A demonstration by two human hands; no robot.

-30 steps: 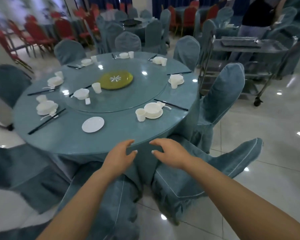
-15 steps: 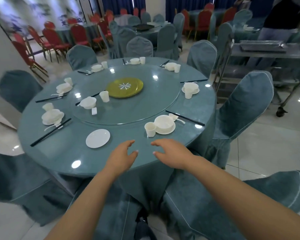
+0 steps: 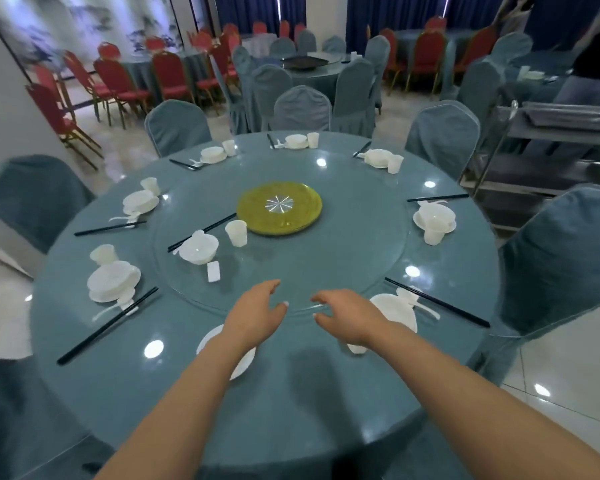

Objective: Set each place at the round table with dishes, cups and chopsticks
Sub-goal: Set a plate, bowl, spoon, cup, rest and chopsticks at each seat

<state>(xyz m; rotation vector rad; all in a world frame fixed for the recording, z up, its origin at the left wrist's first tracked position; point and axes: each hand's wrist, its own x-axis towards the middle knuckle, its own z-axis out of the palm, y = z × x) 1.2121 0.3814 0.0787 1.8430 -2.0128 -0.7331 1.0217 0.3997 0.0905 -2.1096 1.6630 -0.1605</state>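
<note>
Hands hover over the near edge of the round surface

Both hands reach out side by side above the teal surface [image 3: 326, 393], palms down, holding nothing. The left hand [image 3: 257, 318] has its fingers loosely spread, and its wrist covers part of a lone white plate [image 3: 210, 341] at about 6 o'clock. The right hand [image 3: 350, 318] is wide too, fingers slightly bent, in front of a bowl on a saucer [image 3: 397, 311] at about 5 o'clock, with black chopsticks [image 3: 437, 306] beside it. On the glass turntable [image 3: 343, 244] stand a white bowl [image 3: 199, 247], a cup [image 3: 236, 233] and another pair of chopsticks [image 3: 201, 232] (all near the yellow centre disc [image 3: 279, 208]). Places from 7 round to 3 o'clock carry dishes, cups and chopsticks. A small white block [image 3: 213, 271] lies near the turntable's rim.
</note>
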